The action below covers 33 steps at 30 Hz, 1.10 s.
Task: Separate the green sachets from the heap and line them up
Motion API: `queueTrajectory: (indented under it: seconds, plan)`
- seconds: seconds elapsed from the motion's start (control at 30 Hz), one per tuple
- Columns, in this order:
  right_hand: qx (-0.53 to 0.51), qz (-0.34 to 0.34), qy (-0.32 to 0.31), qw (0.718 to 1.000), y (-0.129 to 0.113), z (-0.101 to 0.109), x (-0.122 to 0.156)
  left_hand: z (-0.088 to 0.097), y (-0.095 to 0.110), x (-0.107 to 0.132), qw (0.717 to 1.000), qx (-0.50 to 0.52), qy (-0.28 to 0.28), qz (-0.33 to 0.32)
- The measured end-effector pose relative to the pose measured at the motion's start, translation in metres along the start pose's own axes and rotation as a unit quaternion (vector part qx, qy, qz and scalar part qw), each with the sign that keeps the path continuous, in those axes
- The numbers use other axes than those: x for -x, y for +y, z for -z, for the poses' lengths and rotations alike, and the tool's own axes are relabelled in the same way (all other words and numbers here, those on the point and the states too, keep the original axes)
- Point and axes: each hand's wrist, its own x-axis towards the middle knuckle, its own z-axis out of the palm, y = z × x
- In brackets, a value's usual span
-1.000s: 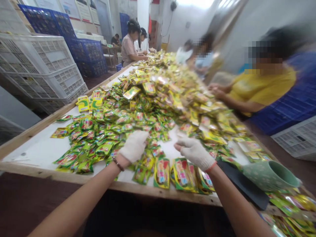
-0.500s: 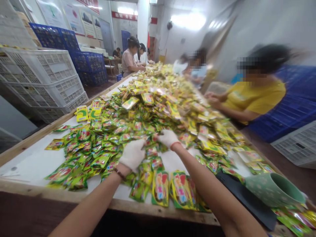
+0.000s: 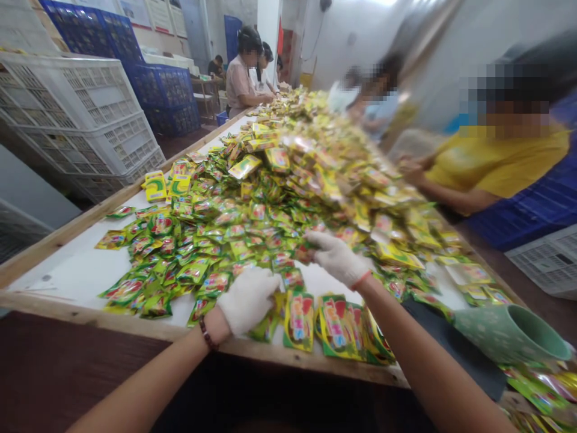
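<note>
A long heap of green and yellow snack sachets (image 3: 279, 198) covers the white table (image 3: 76, 273). My left hand (image 3: 249, 299), in a white knit glove, is curled down over sachets near the front edge. My right hand (image 3: 337, 258), gloved too, reaches into the pile a little farther in, its fingers bent onto a sachet. A row of larger green sachets (image 3: 331, 322) lies along the front edge between my arms.
A green patterned mug (image 3: 509, 334) lies on its side on a dark mat (image 3: 455, 349) at the right. White crates (image 3: 76, 120) and blue crates (image 3: 157, 96) stack at the left. A person in yellow (image 3: 487, 162) and several other workers sit along the table.
My left hand has drawn back toward the front edge. My right hand has pulled slightly nearer and rightward from the pile. The camera has tilted a little.
</note>
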Motion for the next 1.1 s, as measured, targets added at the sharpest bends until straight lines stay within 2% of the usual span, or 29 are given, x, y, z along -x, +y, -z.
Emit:
queueTrajectory:
  seconds: [0.1,0.2,0.3,0.37,0.47,0.57,0.67,0.8,0.83,0.9,0.97,1.03,1.1]
  plan:
    - [-0.043,-0.021,-0.01,0.999,-0.005,0.006,0.031,0.005,-0.009,0.005,0.991,0.114,0.033,0.062]
    - [-0.057,-0.014,-0.028,0.998,-0.014,0.006,0.054,0.015,-0.014,0.007,0.953,0.265,0.09,0.12]
    - [-0.11,-0.003,-0.08,0.991,-0.023,-0.004,0.062,0.023,-0.009,0.006,0.897,0.417,0.085,0.116]
    - [-0.108,0.001,-0.102,0.989,-0.028,-0.012,0.061,0.024,0.0,0.005,0.858,0.492,0.076,0.128]
    - [-0.056,-0.002,-0.066,0.996,-0.034,-0.019,0.058,0.022,0.012,0.005,0.805,0.573,0.073,0.138]
    - [-0.046,-0.001,-0.036,0.998,-0.039,-0.021,0.059,0.02,0.019,0.005,0.776,0.62,0.065,0.099]
    - [-0.081,-0.01,0.001,0.997,-0.037,-0.023,0.06,0.021,0.022,0.0,0.782,0.609,0.092,0.099]
    - [-0.08,-0.028,-0.054,0.995,-0.022,-0.016,0.052,0.016,0.026,-0.018,0.795,0.588,0.113,0.098]
    - [-0.054,-0.047,-0.044,0.997,-0.016,-0.01,0.048,0.013,0.026,-0.023,0.799,0.58,0.125,0.097]
    - [0.028,-0.105,0.036,0.993,-0.003,0.007,0.037,0.005,0.026,-0.034,0.812,0.552,0.158,0.104]
    - [0.109,-0.161,0.118,0.974,0.011,0.029,0.025,-0.002,0.024,-0.043,0.842,0.493,0.191,0.11]
    - [0.152,-0.194,0.152,0.957,0.025,0.049,0.011,-0.007,0.021,-0.047,0.878,0.416,0.212,0.103]
    - [0.161,-0.213,0.158,0.951,0.036,0.063,-0.002,-0.008,0.021,-0.047,0.906,0.354,0.219,0.078]
